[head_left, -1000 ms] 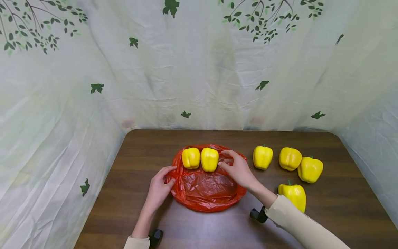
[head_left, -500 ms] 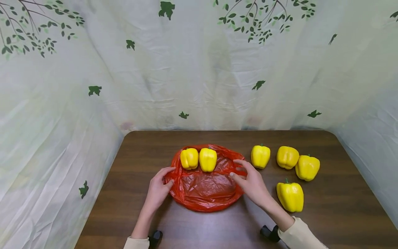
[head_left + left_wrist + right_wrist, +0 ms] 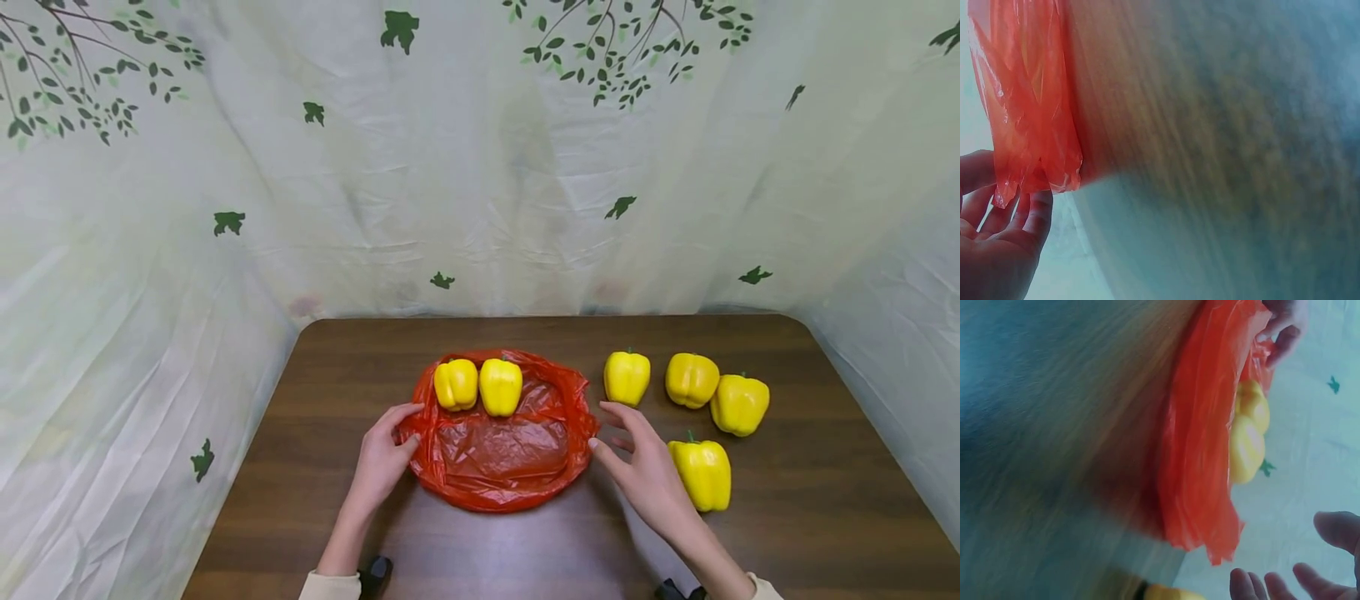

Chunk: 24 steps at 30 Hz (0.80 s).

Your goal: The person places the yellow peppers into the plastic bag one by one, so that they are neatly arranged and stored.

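A red plastic bag [image 3: 498,492] sits on the table with its mouth spread wide and its rim rolled out. At its far inner side, two yellow bell peppers lie side by side, the left pepper [image 3: 455,385] and the right pepper [image 3: 500,387]. My left hand [image 3: 386,454] holds the bag's left rim between thumb and fingers; in the left wrist view the fingertips [image 3: 1038,209] are partly behind the red film. My right hand [image 3: 648,471] is just off the bag's right edge, fingers and thumb apart with nothing between them, as the right wrist view shows too.
Right of the bag several more yellow peppers stand on the brown wooden table [image 3: 360,342]: one pepper [image 3: 627,377] near the bag, a touching pair [image 3: 692,380] farther right, and one pepper [image 3: 701,475] beside my right hand. A pale leaf-printed cloth [image 3: 480,167] hangs behind.
My right hand has drawn back from beside the right-hand pepper in the bag, over the rim, to outside the bag's right edge. My left hand has stayed at the left rim.
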Motion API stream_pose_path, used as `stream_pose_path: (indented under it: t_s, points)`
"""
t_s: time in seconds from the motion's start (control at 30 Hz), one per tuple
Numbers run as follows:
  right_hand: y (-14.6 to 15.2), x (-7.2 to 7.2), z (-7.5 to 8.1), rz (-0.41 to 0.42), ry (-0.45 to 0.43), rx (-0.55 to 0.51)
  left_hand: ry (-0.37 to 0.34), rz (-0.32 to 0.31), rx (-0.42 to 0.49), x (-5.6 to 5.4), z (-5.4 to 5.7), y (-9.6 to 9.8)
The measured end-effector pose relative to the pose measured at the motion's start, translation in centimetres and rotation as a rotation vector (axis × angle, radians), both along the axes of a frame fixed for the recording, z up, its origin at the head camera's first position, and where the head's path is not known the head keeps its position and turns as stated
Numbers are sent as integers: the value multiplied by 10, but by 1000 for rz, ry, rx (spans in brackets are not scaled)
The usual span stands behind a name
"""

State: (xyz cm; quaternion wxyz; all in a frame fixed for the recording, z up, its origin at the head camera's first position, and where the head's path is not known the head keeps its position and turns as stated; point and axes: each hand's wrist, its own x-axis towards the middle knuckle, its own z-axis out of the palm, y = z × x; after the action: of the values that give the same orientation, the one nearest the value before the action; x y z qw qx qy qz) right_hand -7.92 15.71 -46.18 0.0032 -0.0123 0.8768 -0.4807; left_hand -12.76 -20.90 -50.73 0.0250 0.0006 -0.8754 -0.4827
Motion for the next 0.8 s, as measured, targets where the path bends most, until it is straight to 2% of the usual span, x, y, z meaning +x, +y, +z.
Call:
stream_pose_path:
  t_s: [0.13,0.27,0.6,0.8]
  points:
    - [8,7,-3,-22,33,-12,-1,-1,4,1,0,1]
    - [16,12,-6,-40,110,-11,4,-1,2,1,1,1]
    - [40,26,-13,-111,290,134,4,10,-10,2,1,0]
    - [58,34,-20,-160,393,186,8,13,-7,3,1,1]
